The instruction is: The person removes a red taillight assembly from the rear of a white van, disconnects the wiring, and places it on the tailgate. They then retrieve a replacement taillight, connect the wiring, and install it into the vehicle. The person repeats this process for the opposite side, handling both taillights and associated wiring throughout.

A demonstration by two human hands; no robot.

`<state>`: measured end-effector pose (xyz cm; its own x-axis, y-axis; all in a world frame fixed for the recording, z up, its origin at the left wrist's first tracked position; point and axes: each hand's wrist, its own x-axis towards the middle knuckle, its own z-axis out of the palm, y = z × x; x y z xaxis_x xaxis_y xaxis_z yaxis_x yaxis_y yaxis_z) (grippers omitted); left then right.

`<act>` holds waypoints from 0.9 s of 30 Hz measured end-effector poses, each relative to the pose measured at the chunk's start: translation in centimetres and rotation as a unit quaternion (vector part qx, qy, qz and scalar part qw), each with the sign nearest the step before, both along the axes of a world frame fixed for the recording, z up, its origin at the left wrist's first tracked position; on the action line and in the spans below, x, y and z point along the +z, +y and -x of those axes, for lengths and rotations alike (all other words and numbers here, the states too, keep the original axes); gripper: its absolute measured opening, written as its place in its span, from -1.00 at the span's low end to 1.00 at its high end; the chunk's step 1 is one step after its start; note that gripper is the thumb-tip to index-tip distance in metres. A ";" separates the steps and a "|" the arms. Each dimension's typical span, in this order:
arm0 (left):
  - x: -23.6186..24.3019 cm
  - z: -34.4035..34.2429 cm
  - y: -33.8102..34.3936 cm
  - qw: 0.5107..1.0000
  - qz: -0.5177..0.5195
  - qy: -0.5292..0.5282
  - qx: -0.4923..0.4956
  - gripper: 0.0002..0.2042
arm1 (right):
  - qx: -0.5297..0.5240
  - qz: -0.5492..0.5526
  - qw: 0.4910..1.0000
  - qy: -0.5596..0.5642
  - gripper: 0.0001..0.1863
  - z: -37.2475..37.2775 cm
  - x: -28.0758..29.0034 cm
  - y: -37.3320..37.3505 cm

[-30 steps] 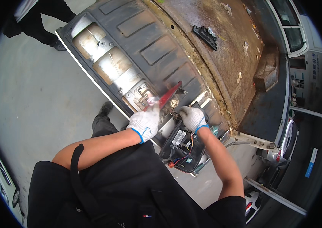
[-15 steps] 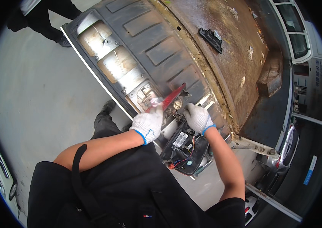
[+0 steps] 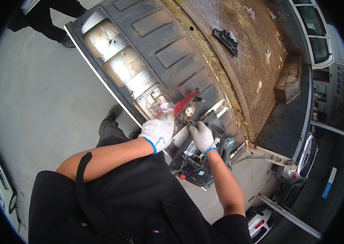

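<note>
My left hand (image 3: 157, 132), in a white knitted glove with a blue cuff, grips the lower end of a red tail light lens (image 3: 185, 103). The lens stands tilted over the lowered tailgate (image 3: 175, 53). A round metallic socket (image 3: 190, 111) shows beside it. Close to the lens, my gloved right hand (image 3: 202, 137) has its thumb and fingers pinched together. A small dark piece shows at those fingertips, too small to name. Below that hand lies a black lamp housing (image 3: 200, 179) with coloured wires and a white label, partly covered by the hand.
A green tool-like object (image 3: 229, 147) lies right of the housing. On the rusty truck bed (image 3: 257, 53) rests a black plastic part (image 3: 225, 41). A person's dark-clothed legs (image 3: 54, 16) are at the upper left. Parked cars stand at both sides on the grey floor (image 3: 46, 89).
My right hand has moved left and slightly toward me, now over the housing's upper part. The green object shows more at its right. My left hand and the red lens have hardly moved.
</note>
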<state>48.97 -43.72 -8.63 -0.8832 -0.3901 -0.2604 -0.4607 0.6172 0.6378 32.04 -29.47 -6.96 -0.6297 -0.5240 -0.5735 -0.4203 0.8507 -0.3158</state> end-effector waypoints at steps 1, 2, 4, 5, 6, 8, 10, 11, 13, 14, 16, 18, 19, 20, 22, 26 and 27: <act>-0.1 0.0 0.0 1.000 -0.004 0.001 0.000 -0.36 | 0.007 0.013 1.000 0.004 -0.64 0.0 -0.1 0.1; -0.2 0.0 0.1 1.000 -0.008 0.002 -0.001 -0.34 | 0.013 0.026 1.000 0.007 -0.64 -0.1 -0.4 0.4; -0.4 0.0 0.1 1.000 -0.005 -0.001 -0.003 -0.34 | 0.022 0.043 0.999 0.010 -0.63 -0.1 -0.9 0.8; -0.4 0.0 0.1 1.000 -0.003 -0.002 -0.003 -0.33 | 0.026 0.046 0.999 0.011 -0.63 -0.1 -1.1 0.8; -0.4 0.0 0.2 1.000 -0.005 0.000 -0.003 -0.33 | 0.030 0.050 0.998 0.011 -0.63 -0.1 -1.2 0.9; -0.4 0.0 0.2 1.000 -0.009 0.003 -0.001 -0.32 | 0.029 0.049 0.998 0.011 -0.63 0.0 -1.0 0.9; -0.3 0.0 0.2 1.000 -0.013 0.000 -0.002 -0.34 | 0.038 0.045 0.998 0.013 -0.63 0.0 -0.9 0.9; -0.2 0.0 0.1 1.000 -0.015 -0.001 -0.002 -0.35 | 0.047 0.041 0.998 0.017 -0.63 0.1 -1.0 1.0; 0.0 0.0 0.0 1.000 -0.018 -0.005 -0.001 -0.36 | 0.057 0.038 0.997 0.022 -0.64 0.1 -1.0 1.0; 0.0 0.0 0.0 1.000 -0.019 -0.007 0.000 -0.37 | 0.058 0.039 0.997 0.023 -0.64 0.1 -1.0 0.9; 0.0 0.1 0.0 1.000 -0.021 -0.007 0.001 -0.37 | 0.056 0.046 0.997 0.024 -0.64 0.1 -1.0 0.9; 0.1 0.0 0.0 1.000 -0.010 0.002 0.005 -0.42 | 0.049 0.056 0.997 0.024 -0.64 0.3 -1.1 1.0; 0.1 0.0 0.1 1.000 0.001 0.011 0.009 -0.46 | 0.055 0.050 0.997 0.025 -0.64 0.4 -1.1 1.0; 0.2 -0.1 0.2 1.000 0.013 0.020 0.012 -0.50 | 0.061 0.044 0.997 0.027 -0.64 0.5 -1.1 1.0; 0.1 0.0 0.2 1.000 0.014 0.025 0.012 -0.49 | 0.068 0.034 0.997 0.029 -0.64 0.5 -1.1 0.9; 0.2 0.1 0.0 1.000 -0.001 -0.003 0.000 -0.41 | 0.065 0.041 0.997 0.031 -0.64 0.6 -1.0 0.8; 0.2 0.0 0.0 1.000 0.003 -0.003 -0.001 -0.41 | 0.062 0.047 0.996 0.032 -0.64 0.5 -1.0 0.8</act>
